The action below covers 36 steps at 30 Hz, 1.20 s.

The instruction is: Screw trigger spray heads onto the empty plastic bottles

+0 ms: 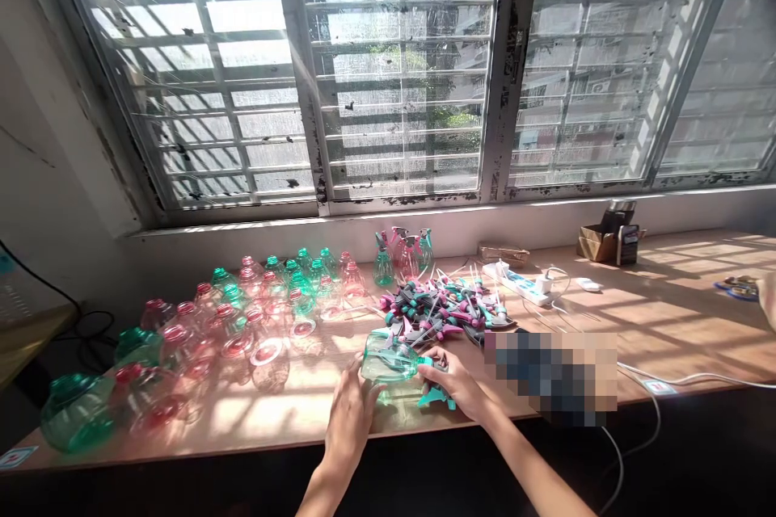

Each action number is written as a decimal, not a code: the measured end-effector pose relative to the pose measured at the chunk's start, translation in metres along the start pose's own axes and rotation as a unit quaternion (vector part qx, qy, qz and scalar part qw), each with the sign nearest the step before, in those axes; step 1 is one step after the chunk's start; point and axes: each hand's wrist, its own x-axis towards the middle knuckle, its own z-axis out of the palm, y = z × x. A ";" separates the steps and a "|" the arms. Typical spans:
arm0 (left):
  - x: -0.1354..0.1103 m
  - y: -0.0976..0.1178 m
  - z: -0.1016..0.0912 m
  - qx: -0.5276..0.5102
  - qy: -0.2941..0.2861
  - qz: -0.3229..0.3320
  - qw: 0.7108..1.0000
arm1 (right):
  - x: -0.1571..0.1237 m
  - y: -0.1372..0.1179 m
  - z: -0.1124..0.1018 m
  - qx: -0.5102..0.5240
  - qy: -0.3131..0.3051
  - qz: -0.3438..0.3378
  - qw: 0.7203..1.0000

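Note:
A clear green spray bottle [388, 361] lies on its side above the front of the table, its neck pointing right. My left hand [352, 410] is closed around its base end. At the neck, my right hand [452, 381] has its fingers closed on a grey and teal spray head [437, 397]; I cannot tell how firmly the head sits on the neck. Just beyond both hands lies a pile of loose spray heads [440, 307] in pink, teal and grey, with thin tubes sticking out.
Many open red bottles [182, 339] and green bottles [78, 416] stand to the left. Several bottles with heads [409, 254] stand by the wall. A power strip [518, 283], a cardboard box [597, 242] and cables are to the right. Another person's hand [767, 299] shows at the right edge.

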 end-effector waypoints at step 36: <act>0.002 0.003 -0.013 -0.101 -0.037 -0.068 0.992 | 0.001 0.004 0.002 0.004 -0.002 -0.001 1.000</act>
